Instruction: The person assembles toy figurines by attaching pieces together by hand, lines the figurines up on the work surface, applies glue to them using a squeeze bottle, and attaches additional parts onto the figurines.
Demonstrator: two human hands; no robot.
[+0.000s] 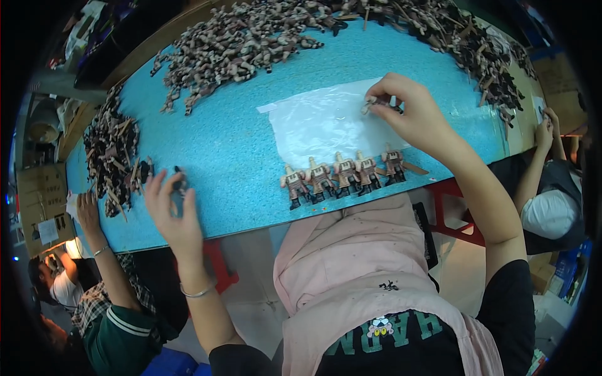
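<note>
My right hand [411, 116] is over a white plastic sheet [313, 125], its thumb and fingers pinching a small toy figure [377, 103] in beige and dark tones. Along the sheet's near edge, several toy figures [345, 173] lie side by side in a row, with beige upper parts, brown bodies and dark boots. My left hand [172, 213] is raised over the left part of the blue table, its fingers smeared by motion. Between its thumb and fingers shows a small dark piece [180, 182]; whether it is gripped, I cannot tell.
Large heaps of similar figures cover the far side [244, 47], the left end [111, 150] and the far right [483, 56] of the blue table [213, 144]. Co-workers' hands show at the left edge [88, 216] and right edge [545, 131]. A cardboard box [41, 200] stands far left.
</note>
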